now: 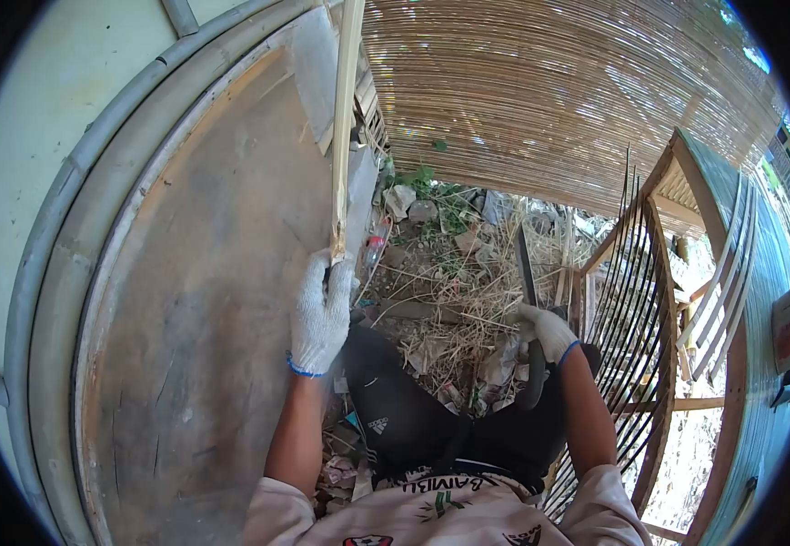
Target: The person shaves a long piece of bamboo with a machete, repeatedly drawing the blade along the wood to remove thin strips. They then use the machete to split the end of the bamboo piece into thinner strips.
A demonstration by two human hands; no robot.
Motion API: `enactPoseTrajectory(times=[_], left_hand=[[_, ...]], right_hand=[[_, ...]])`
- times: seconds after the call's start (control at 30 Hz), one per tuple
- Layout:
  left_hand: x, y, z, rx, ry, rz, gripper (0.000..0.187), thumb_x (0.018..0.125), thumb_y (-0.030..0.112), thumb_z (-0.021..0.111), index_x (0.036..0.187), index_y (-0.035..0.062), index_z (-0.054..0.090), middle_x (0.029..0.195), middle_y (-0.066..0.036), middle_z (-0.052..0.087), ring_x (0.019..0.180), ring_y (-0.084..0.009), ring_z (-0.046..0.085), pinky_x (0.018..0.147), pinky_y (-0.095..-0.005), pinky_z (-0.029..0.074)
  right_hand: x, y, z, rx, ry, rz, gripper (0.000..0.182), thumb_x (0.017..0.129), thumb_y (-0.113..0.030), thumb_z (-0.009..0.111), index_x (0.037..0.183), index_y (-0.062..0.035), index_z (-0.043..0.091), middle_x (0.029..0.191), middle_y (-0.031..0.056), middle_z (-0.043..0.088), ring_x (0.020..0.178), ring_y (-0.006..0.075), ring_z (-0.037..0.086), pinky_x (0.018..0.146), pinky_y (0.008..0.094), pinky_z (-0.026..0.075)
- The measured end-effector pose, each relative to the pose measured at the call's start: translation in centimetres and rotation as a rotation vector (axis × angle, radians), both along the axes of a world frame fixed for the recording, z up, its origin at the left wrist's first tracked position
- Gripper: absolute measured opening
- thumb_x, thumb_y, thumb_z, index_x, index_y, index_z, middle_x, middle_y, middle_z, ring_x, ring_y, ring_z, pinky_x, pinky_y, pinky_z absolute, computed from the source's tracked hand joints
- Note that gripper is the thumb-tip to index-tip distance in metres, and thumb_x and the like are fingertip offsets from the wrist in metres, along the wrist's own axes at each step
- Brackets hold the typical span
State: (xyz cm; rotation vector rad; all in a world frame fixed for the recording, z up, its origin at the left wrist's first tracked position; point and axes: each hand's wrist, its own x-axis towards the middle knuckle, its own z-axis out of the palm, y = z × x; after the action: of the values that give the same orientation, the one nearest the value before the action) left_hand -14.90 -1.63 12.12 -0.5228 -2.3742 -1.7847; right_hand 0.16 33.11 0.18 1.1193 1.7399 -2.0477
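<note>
Left hand (318, 314) held bamboo strip (344, 136), fingers closed; lower end looked rough, upper length whole. Right hand (551, 331) gripped knife (527, 264).

From where I stand, a screen of thin tan slats (540, 100) closes off the far side, daylight pricking through its gaps. Below it, the ground strewn with dry straw, crumpled scraps and a few green plants (454, 264) is brightly lit in patches. To the left spreads a worn brown wooden panel with a pale curved edge (213, 273), beside a pale cream wall (40, 109). On the right, a brown wooden frame (663, 300) stands near a blue-green panel (759, 364).
</note>
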Motion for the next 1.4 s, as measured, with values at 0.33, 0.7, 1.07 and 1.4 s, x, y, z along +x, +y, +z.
enactPoseTrajectory(times=[0.33, 0.7, 1.07, 1.4], left_hand=[[-4.4, 3.0, 1.8, -0.039, 0.085, 0.064, 0.027, 0.109, 0.023, 0.060, 0.122, 0.0006, 0.070, 0.100, -0.004, 0.069, 0.084, -0.0121, 0.057, 0.079, -0.0318, 0.050], [0.4, 4.3, -2.4, 0.209, -0.077, -0.025, 0.027, 0.107, 0.016, 0.063, 0.129, -0.0002, 0.064, 0.103, -0.004, 0.068, 0.090, -0.0099, 0.062, 0.079, -0.0278, 0.053], [8.1, 3.8, -7.2, 0.599, -0.478, -0.033, 0.034, 0.105, 0.012, 0.066, 0.135, -0.0007, 0.058, 0.123, -0.017, 0.068, 0.107, -0.0225, 0.071, 0.094, -0.0356, 0.062], [14.7, 1.4, -6.6, 0.303, -0.978, -0.383, 0.049, 0.109, 0.034, 0.060, 0.145, 0.0010, 0.056, 0.132, -0.017, 0.064, 0.120, -0.0266, 0.067, 0.103, -0.0399, 0.055]], right_hand=[[4.2, -5.4, -9.0, -0.542, -0.016, -0.398, 0.040, 0.108, -0.038, 0.056, 0.113, 0.0004, 0.068, 0.071, 0.0068, 0.065, 0.044, 0.0173, 0.055, 0.041, 0.0344, 0.049], [-2.5, -11.8, 0.1, -0.696, 0.286, -0.062, 0.045, 0.109, -0.042, 0.057, 0.116, 0.0002, 0.071, 0.065, -0.0081, 0.043, 0.050, 0.0099, 0.046, 0.051, 0.0291, 0.047], [-7.3, -14.3, 2.1, -0.795, 0.379, -0.589, 0.026, 0.101, -0.034, 0.073, 0.111, -0.0115, 0.064, 0.074, -0.0016, 0.048, 0.055, 0.0144, 0.049, 0.046, 0.0312, 0.049], [-7.4, -10.0, -0.8, -0.227, 0.462, -0.373, 0.024, 0.098, -0.027, 0.075, 0.098, -0.0085, 0.061, 0.070, -0.0003, 0.051, 0.054, 0.0152, 0.053, 0.051, 0.0336, 0.049]])
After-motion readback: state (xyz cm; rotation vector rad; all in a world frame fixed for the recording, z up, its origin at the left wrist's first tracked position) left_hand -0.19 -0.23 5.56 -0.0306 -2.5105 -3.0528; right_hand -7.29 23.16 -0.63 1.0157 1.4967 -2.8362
